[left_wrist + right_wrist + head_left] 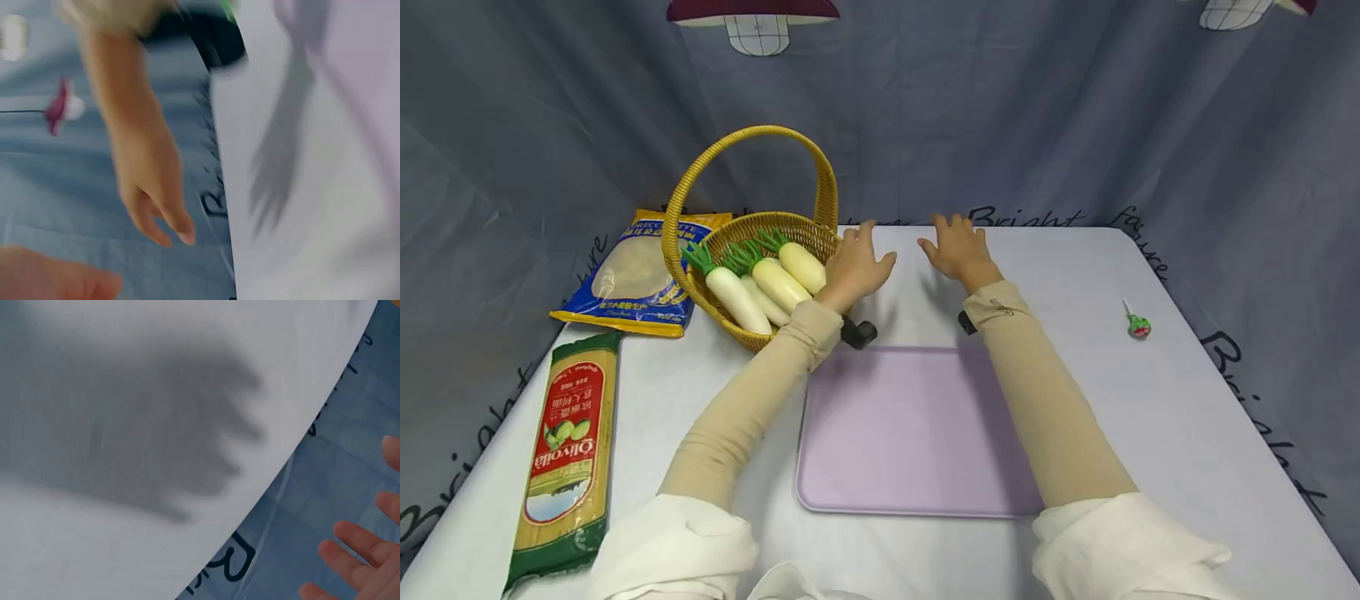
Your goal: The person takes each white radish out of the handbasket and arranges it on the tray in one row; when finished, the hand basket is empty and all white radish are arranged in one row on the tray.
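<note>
Green-and-red plastic wraps the spaghetti packet, which we find flat on the table, left of the tray. We judge that its stiff contents keep it straight. Beyond it, well to the far left of the tray, lies a pasta bag, face up and partly behind the basket's handle; in our view it lies flat because so soft a bag would hardly stand.

Just off the tray's far left corner stands the wicker basket, handle raised. Inside we note white radishes, green tops toward the far left, bodies leaning on one another; we attribute their slant to the rounded bowl, probably too narrow for them to lie level.

Past the tray's far edge, toward its left end, we record the left hand at the basket's right side, fingers spread, holding nothing. Whether it touches the rim we cannot tell. The tray itself lies flat between the forearms, placed there, we presume, within easy reach of both.

Past the same edge, toward its right end, the right hand has its fingers fanned and grips nothing; its shadow in the right wrist view indicates to us that it is raised off the table. Right of the tray, well apart, lies a lollipop, stick pointing away from the person; we find no evident reason for its position.
</note>
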{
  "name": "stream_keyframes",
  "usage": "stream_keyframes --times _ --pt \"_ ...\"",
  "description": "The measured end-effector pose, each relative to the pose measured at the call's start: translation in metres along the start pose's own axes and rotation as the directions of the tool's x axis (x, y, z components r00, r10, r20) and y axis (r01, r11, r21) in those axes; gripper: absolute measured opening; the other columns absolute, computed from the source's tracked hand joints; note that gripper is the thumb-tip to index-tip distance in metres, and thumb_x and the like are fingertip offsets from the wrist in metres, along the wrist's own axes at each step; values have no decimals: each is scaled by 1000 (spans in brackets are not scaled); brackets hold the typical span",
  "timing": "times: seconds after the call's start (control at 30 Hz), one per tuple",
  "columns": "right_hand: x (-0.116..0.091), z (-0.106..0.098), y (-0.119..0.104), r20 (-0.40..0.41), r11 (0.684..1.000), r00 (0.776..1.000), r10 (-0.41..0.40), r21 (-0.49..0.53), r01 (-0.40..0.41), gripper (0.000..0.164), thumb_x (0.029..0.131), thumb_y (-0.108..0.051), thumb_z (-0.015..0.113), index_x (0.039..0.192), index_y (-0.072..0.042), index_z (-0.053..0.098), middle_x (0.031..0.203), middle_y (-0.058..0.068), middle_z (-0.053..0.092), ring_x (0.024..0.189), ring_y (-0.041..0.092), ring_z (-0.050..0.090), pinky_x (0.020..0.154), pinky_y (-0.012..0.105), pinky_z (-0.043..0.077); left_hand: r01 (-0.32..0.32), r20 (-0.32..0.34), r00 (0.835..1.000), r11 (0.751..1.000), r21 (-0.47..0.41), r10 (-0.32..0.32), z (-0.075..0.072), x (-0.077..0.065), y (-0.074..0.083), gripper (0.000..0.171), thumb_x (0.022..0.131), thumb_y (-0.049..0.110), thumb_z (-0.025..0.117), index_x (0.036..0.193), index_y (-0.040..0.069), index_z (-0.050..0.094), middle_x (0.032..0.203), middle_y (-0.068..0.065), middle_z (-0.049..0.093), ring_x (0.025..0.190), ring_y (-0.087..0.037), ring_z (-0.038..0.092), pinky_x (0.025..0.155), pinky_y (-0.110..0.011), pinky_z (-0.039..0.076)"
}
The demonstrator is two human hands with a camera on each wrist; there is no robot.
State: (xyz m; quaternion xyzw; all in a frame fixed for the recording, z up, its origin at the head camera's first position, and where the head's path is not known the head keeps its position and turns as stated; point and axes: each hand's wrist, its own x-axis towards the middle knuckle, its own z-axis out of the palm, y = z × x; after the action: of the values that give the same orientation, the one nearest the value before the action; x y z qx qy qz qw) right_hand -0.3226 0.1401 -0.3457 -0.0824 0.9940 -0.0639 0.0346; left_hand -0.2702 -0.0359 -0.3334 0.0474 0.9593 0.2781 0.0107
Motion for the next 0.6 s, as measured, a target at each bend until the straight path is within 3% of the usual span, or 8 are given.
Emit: stream_keyframes --times 0.07,0.17,0.23,0.3,0.4,0.47,0.53,0.6 --pt "-1 1 -2 11 1000 1000 -16 -19 16 60 95 -44 36 143 -11 22 140 23 31 131 39 27 103 58 25 27 -40 999 993 -113 -32 -6 -30 -9 61 88 44 47 138 14 30 130 -15 43 113 -28 49 87 -44 43" --pt "0 2 -4 24 999 999 -39 -30 39 58 94 -37 41 142 -10 23 138 22 34 129 38 31 102 57 28 9 -173 983 968 -251 -54 -11 -76 -28 52 86 40 53 129 13 42 122 -11 49 106 -26 51 82 -42 43" --pt "0 3 -4 32 998 998 -53 -29 54 58 94 -35 42 142 -9 22 138 21 36 127 38 35 102 57 28 -52 -315 948 952 -301 -48 -10 -103 -45 45 85 33 57 123 12 47 119 -11 50 103 -26 51 78 -40 42" --pt "1 4 -4 40 998 997 -61 -26 62 60 94 -35 41 143 -9 20 138 20 39 126 37 38 103 57 27 -111 -446 894 943 -314 -44 -7 -123 -62 42 83 27 59 119 9 49 115 -13 48 98 -27 49 74 -37 40" --pt "2 8 -5 51 998 997 -65 -8 65 61 94 -35 41 143 -9 17 131 18 49 115 34 50 101 54 33 -127 -597 795 933 -338 -108 1 -140 -91 43 81 23 63 117 5 47 107 -17 37 96 -27 39 77 -34 33" --pt "2 11 -8 62 997 996 -65 42 63 62 94 -34 41 144 -9 15 122 17 55 103 31 57 95 49 40 -84 -626 757 923 -376 -186 6 -143 -108 46 81 27 65 117 6 45 107 -16 30 99 -26 32 83 -34 29" --pt "1 15 -13 67 988 995 -72 145 62 63 94 -34 42 144 -10 13 115 16 59 94 28 60 88 45 46 -37 -611 746 901 -433 -263 11 -143 -123 48 82 32 64 118 8 44 111 -15 25 107 -25 26 91 -37 25" --pt "1 19 -21 46 957 995 -87 283 70 64 93 -33 44 144 -10 13 111 15 60 91 26 60 83 41 47 -2 -568 765 880 -475 -305 15 -142 -133 49 83 36 62 119 10 43 120 -15 23 117 -25 22 99 -40 23"
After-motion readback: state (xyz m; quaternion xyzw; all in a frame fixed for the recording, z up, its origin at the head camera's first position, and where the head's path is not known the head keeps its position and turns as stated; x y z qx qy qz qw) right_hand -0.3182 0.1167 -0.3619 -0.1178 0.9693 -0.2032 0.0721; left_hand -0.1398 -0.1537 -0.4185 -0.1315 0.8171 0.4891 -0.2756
